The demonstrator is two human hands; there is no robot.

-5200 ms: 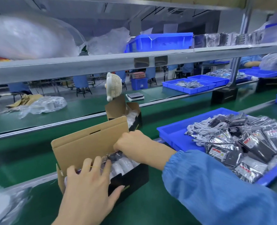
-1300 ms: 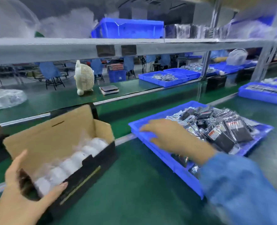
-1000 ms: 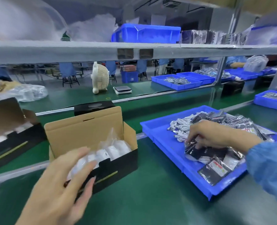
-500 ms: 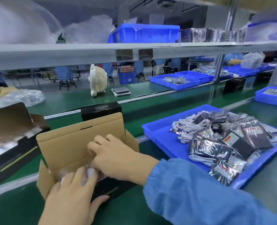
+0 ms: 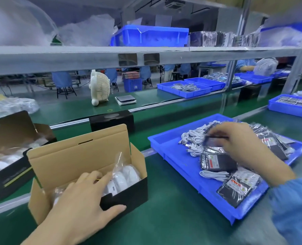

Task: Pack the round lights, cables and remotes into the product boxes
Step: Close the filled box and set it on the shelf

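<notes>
Our left hand (image 5: pixel 84 206) lies low and forward, fingers spread and nearly straight, while our right hand (image 5: pixel 235 144), blue-sleeved, reaches out with fingers curled in a pinch.

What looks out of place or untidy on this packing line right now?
Little stands out. A yellow rubber band lies loose on the far green belt, near the white fan. In the blue tray, white cables and bagged remotes lie mixed in a heap. The open box looks undamaged.
</notes>
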